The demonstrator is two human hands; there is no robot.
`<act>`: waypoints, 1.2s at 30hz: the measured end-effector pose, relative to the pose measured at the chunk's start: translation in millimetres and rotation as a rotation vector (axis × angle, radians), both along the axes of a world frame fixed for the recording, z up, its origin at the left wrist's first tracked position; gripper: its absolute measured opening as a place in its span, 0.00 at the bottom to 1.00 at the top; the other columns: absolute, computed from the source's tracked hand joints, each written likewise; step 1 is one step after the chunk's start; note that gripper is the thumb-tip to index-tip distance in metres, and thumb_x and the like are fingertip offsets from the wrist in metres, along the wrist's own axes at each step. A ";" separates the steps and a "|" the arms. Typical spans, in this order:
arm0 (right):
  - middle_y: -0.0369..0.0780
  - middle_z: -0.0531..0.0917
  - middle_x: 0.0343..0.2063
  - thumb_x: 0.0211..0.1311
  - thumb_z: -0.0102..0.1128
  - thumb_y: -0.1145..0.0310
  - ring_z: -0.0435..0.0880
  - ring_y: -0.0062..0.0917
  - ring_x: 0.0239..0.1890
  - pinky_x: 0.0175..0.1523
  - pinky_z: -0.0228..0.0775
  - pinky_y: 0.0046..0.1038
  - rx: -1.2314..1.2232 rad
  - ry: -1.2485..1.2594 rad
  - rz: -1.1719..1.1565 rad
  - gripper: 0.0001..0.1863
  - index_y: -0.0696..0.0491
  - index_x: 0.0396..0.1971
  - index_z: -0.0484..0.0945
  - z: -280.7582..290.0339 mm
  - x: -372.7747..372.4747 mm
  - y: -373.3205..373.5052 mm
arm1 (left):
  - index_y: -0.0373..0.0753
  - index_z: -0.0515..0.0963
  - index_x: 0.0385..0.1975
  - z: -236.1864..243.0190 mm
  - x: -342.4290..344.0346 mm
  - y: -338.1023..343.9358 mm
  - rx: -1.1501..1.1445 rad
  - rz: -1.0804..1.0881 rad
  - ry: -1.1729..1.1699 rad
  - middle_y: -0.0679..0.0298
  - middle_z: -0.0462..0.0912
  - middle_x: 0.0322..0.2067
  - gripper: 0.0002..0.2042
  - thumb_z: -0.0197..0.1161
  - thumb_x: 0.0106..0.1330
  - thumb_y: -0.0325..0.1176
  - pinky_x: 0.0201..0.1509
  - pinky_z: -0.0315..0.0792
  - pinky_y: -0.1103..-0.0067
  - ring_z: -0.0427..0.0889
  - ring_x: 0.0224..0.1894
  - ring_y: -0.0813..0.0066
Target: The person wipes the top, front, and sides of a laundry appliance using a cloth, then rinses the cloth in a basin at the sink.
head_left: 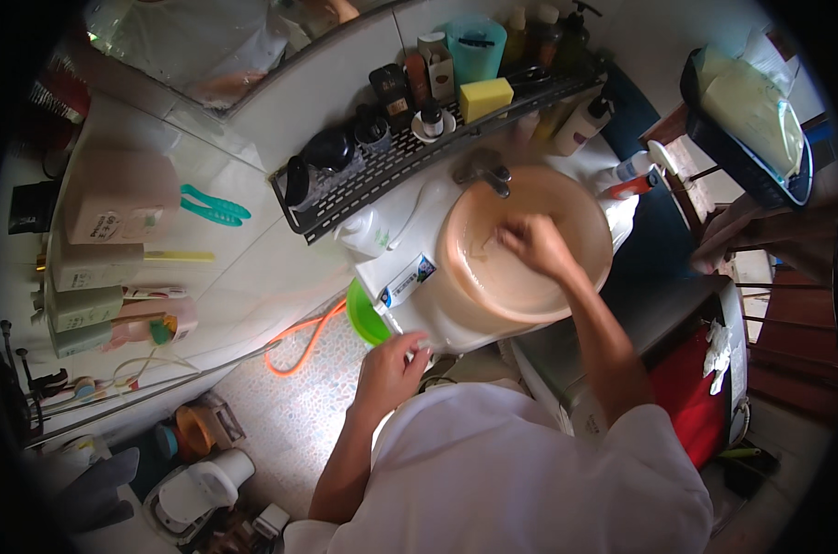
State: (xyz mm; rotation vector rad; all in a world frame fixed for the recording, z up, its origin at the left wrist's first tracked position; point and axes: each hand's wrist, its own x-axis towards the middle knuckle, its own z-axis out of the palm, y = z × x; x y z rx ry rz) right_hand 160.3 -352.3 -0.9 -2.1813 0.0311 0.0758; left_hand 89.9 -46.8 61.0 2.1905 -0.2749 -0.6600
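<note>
A round peach-coloured basin [458, 277] with water in it stands on the white washbasin [419, 309], below the tap [482, 170]. Over the water hangs my right hand [535, 246], its fingers curled together; whatever they hold, if anything, does not show. My left hand [388, 371] is closed at the washbasin's front left edge, thumb against fingers. A small whitish bit shows by its fingertips, too unclear to name. A white packet with a blue print [407, 281] lies on the washbasin's left side, near a white bottle [363, 231].
Behind the washbasin, a black slatted shelf [382, 175] carries bottles, a yellow sponge [486, 99] and a teal cup [476, 51]. A green bucket [367, 314] and an orange hose [299, 330] are at lower left. A dark counter [622, 332] adjoins on the right.
</note>
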 end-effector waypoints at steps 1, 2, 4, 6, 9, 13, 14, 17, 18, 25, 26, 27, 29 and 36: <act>0.48 0.79 0.23 0.56 0.60 0.70 0.78 0.39 0.23 0.33 0.71 0.34 0.014 -0.066 -0.059 0.08 0.57 0.33 0.80 27.9 15.6 8.0 | 0.33 0.79 0.43 0.1 8.1 -5.8 -0.023 -0.002 -0.103 0.58 0.81 0.26 0.12 0.62 0.61 0.29 0.28 0.72 0.80 0.78 0.25 0.79; 0.47 0.78 0.23 0.55 0.60 0.71 0.77 0.39 0.24 0.32 0.70 0.35 -0.020 -0.267 -0.076 0.07 0.56 0.32 0.80 40.9 33.1 9.7 | 0.33 0.79 0.43 1.5 17.7 -12.6 -0.052 -0.009 -0.212 0.59 0.80 0.25 0.11 0.62 0.61 0.29 0.28 0.71 0.81 0.77 0.24 0.80; 0.45 0.80 0.25 0.54 0.62 0.69 0.80 0.37 0.25 0.31 0.72 0.32 -0.210 -0.510 -0.117 0.09 0.55 0.34 0.81 70.2 67.2 14.3 | 0.33 0.79 0.42 7.4 39.3 -22.8 -0.067 0.018 -0.248 0.61 0.79 0.24 0.11 0.62 0.61 0.28 0.27 0.70 0.82 0.76 0.23 0.81; 0.45 0.81 0.25 0.53 0.62 0.67 0.82 0.39 0.27 0.32 0.73 0.34 -0.243 -0.628 -0.133 0.10 0.54 0.34 0.81 97.7 93.6 26.7 | 0.34 0.79 0.42 17.8 66.8 -28.6 -0.054 0.056 -0.319 0.66 0.77 0.22 0.10 0.61 0.62 0.27 0.26 0.69 0.85 0.73 0.21 0.84; 0.43 0.82 0.25 0.54 0.59 0.62 0.83 0.40 0.30 0.34 0.75 0.37 -0.444 -0.364 -0.102 0.11 0.51 0.33 0.83 119.8 121.8 38.1 | 0.38 0.81 0.42 39.2 126.4 -37.6 0.091 0.103 -0.761 0.59 0.80 0.20 0.11 0.62 0.60 0.32 0.26 0.70 0.76 0.78 0.20 0.71; 0.41 0.81 0.20 0.54 0.58 0.55 0.83 0.37 0.26 0.29 0.74 0.36 -0.606 -0.468 -0.072 0.15 0.50 0.18 0.82 112.4 128.9 41.3 | 0.41 0.82 0.39 52.1 186.2 -55.9 0.336 0.066 -0.904 0.53 0.83 0.26 0.10 0.59 0.61 0.34 0.33 0.75 0.67 0.83 0.30 0.55; 0.41 0.81 0.20 0.56 0.57 0.55 0.83 0.36 0.26 0.29 0.74 0.36 -0.636 -0.486 -0.059 0.16 0.50 0.17 0.82 111.9 126.1 40.7 | 0.41 0.82 0.39 53.0 192.8 -60.4 0.342 0.076 -0.895 0.53 0.83 0.26 0.10 0.59 0.61 0.34 0.33 0.75 0.67 0.83 0.30 0.55; 0.40 0.82 0.23 0.59 0.54 0.55 0.83 0.36 0.28 0.32 0.75 0.36 -0.621 -0.388 0.051 0.12 0.45 0.31 0.83 110.9 115.3 38.0 | 0.41 0.81 0.36 50.6 211.7 -71.2 0.630 -0.019 -0.860 0.51 0.83 0.27 0.08 0.57 0.62 0.34 0.36 0.76 0.63 0.82 0.31 0.51; 0.40 0.83 0.26 0.60 0.53 0.55 0.83 0.38 0.31 0.36 0.75 0.38 -0.609 -0.328 0.094 0.14 0.44 0.39 0.83 107.9 112.5 35.2 | 0.41 0.81 0.36 48.9 216.1 -73.2 0.627 -0.029 -0.860 0.51 0.83 0.27 0.08 0.57 0.62 0.34 0.36 0.76 0.63 0.82 0.31 0.51; 0.43 0.82 0.28 0.56 0.56 0.55 0.84 0.36 0.30 0.32 0.76 0.37 -0.652 -0.301 0.091 0.13 0.47 0.33 0.83 92.5 117.5 37.3 | 0.40 0.81 0.29 43.5 229.0 -79.0 0.699 -0.065 -0.905 0.52 0.82 0.25 0.07 0.56 0.61 0.32 0.35 0.76 0.62 0.83 0.30 0.52; 0.43 0.82 0.28 0.56 0.56 0.55 0.84 0.36 0.30 0.32 0.76 0.37 -0.650 -0.304 0.088 0.13 0.47 0.33 0.83 90.3 117.2 37.9 | 0.39 0.80 0.27 43.1 229.2 -81.1 0.696 -0.081 -0.920 0.53 0.83 0.26 0.07 0.55 0.59 0.30 0.35 0.77 0.63 0.83 0.31 0.52; 0.43 0.82 0.28 0.56 0.56 0.55 0.84 0.36 0.30 0.33 0.76 0.37 -0.637 -0.341 0.078 0.14 0.49 0.31 0.83 88.5 115.8 38.6 | 0.39 0.80 0.26 42.9 228.8 -83.3 0.692 -0.095 -0.932 0.53 0.83 0.26 0.07 0.53 0.58 0.27 0.34 0.78 0.63 0.84 0.31 0.53; 0.42 0.82 0.28 0.55 0.57 0.56 0.84 0.36 0.30 0.33 0.76 0.37 -0.623 -0.381 0.071 0.15 0.51 0.30 0.83 87.1 116.8 39.6 | 0.39 0.80 0.26 44.4 229.8 -84.7 0.695 -0.092 -0.948 0.53 0.83 0.26 0.07 0.53 0.58 0.27 0.34 0.78 0.63 0.84 0.31 0.52; 0.42 0.83 0.26 0.55 0.56 0.55 0.84 0.35 0.30 0.34 0.76 0.36 -0.608 -0.340 0.101 0.15 0.52 0.26 0.83 94.1 116.4 44.9 | 0.38 0.80 0.24 44.6 229.5 -80.7 0.686 -0.083 -0.955 0.53 0.83 0.25 0.07 0.53 0.57 0.27 0.34 0.78 0.64 0.84 0.30 0.52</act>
